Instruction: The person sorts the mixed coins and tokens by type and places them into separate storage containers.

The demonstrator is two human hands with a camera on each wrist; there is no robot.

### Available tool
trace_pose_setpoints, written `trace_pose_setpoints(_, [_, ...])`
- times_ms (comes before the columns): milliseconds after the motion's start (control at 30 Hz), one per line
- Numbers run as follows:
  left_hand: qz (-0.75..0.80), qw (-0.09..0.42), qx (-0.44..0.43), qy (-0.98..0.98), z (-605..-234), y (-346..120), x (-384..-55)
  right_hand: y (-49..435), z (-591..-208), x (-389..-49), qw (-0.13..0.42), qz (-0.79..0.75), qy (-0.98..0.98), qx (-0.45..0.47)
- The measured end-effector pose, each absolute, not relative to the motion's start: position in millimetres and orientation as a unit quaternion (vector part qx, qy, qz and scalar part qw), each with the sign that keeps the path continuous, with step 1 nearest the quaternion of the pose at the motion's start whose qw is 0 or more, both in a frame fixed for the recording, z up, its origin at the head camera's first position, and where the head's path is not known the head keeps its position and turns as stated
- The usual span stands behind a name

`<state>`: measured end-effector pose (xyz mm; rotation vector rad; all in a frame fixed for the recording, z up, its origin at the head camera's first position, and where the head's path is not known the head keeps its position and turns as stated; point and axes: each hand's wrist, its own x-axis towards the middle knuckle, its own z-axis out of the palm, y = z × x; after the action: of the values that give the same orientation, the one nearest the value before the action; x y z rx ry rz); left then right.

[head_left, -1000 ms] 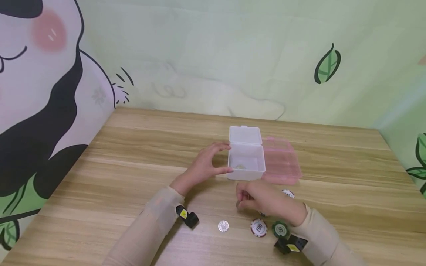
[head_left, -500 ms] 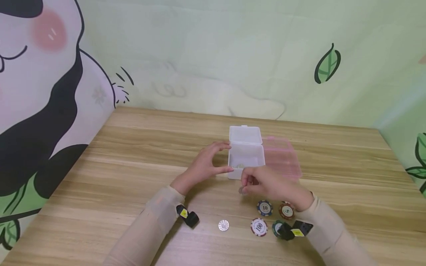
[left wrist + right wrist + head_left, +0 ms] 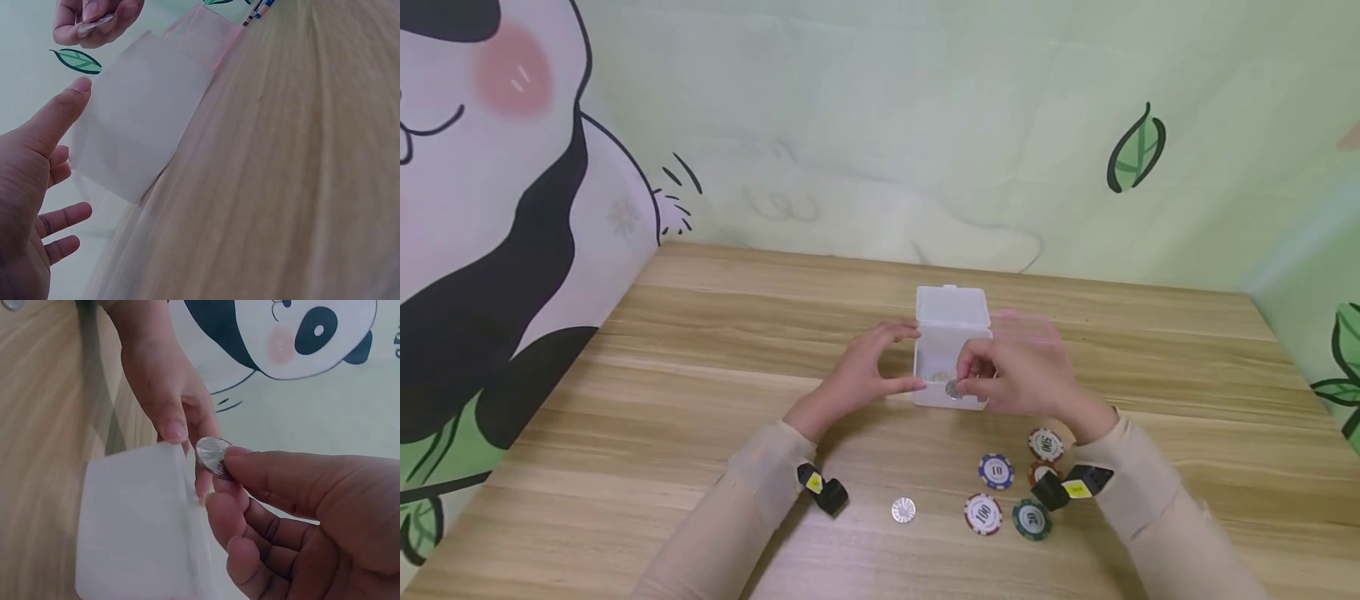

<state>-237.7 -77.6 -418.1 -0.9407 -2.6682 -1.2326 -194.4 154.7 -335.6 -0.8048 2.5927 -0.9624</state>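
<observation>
A white lidded box [image 3: 928,395] stands with its lid [image 3: 953,307] raised at the back. My left hand [image 3: 856,375] rests at its left end, the thumb touching the front corner and the fingers spread toward the rear corner. Between thumb and fingers, my right hand [image 3: 1018,375] pinches a silver coin [image 3: 212,455], held just over the box's front rim in the head view. Inside the box lies a small pale disc [image 3: 940,377], partly hidden by the front wall. Another silver coin [image 3: 903,510] lies flat on the table, nearer to me.
A translucent pink box [image 3: 1026,322] sits right of the white one, mostly behind my right hand. Poker chips lie front right: blue [image 3: 996,471], red-edged [image 3: 983,513], green [image 3: 1032,519], a 500 chip [image 3: 1046,445] and a brown-red one [image 3: 1042,472] partly covered by the wrist camera.
With the coin pinched, my right hand has moved forward from the table in front up to the white box's front rim, uncovering the chips. My left hand has stayed in place.
</observation>
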Motion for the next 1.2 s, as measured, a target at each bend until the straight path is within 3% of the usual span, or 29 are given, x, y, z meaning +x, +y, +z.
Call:
trace_pose_setpoints(300, [-0.394, 0.027, -0.304, -0.867, -416.1, -77.7, -237.1, 153.9, -335.3, -212.0, 0.081, -0.309, 0.914, -0.249])
trace_pose_setpoints(1200, [-0.391, 0.025, -0.302, -0.869, -417.5, -78.2, -237.0, 132.0, -354.7, -232.6, 0.1, -0.208, 0.943, -0.24])
